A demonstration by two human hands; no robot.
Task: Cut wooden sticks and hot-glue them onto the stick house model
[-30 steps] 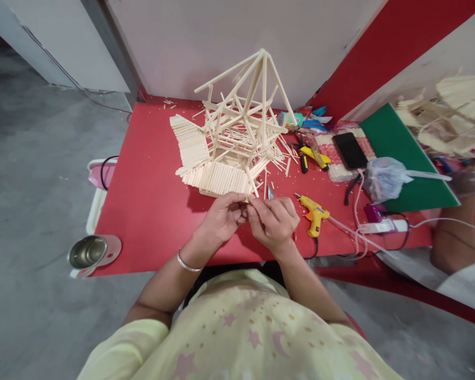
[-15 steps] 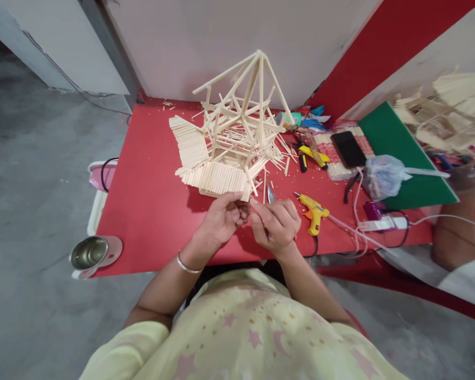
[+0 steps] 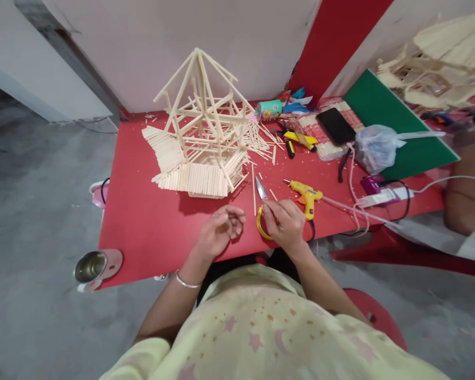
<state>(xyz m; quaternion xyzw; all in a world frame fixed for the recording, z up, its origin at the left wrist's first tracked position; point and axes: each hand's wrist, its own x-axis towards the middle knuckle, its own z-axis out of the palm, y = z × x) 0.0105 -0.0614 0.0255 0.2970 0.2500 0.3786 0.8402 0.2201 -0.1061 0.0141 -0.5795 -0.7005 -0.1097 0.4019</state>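
A pavilion-like model of pale wooden sticks (image 3: 203, 113) stands on the red table, its open pointed frame on top and slatted roof panels (image 3: 198, 178) on the lower left and front. My left hand (image 3: 220, 229) hovers in front of it, fingers loosely curled and apart, with nothing visible in them. To the right, my right hand (image 3: 287, 224) has its thumb and fingers closed at the middle of yellow-handled scissors (image 3: 262, 188), whose blades point away from me. Part of the scissors' handle is hidden by this hand. A yellow glue gun (image 3: 306, 196) lies just beyond it.
Loose sticks (image 3: 261, 140) are scattered behind the model. Further right are a yellow cutter (image 3: 300, 139), a black phone (image 3: 335, 126), a plastic bag (image 3: 376, 148) and a power strip (image 3: 386, 198) with cords. A metal cup (image 3: 90, 266) is at the left corner. Another person's arm (image 3: 465, 195) shows at right.
Both hands have come away from the model's front roof panel. My right hand has moved right onto the scissors. The view has shifted, so the model appears further left.
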